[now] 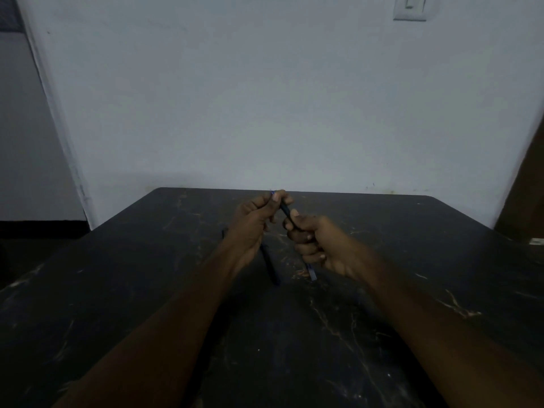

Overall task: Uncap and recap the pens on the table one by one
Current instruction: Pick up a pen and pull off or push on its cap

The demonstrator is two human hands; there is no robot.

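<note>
Both hands hold one dark pen [285, 209] above the middle of the black marble table [382, 290]. My left hand [256, 222] pinches its upper end, where a small blue tip [272, 192] shows. My right hand [312, 242] grips the lower barrel in a fist. The light is too dim to tell whether the cap is seated. A second dark pen [269, 265] lies on the table below my left hand. Another pen [311, 271] pokes out from under my right hand. A dark pen end [224, 232] shows left of my left wrist.
A pale wall [265, 98] stands right behind the table's far edge. A light switch [410, 7] is mounted high on the right. A brown door or panel [527, 195] borders the right side, with a small white object [537, 241] at the table's right edge.
</note>
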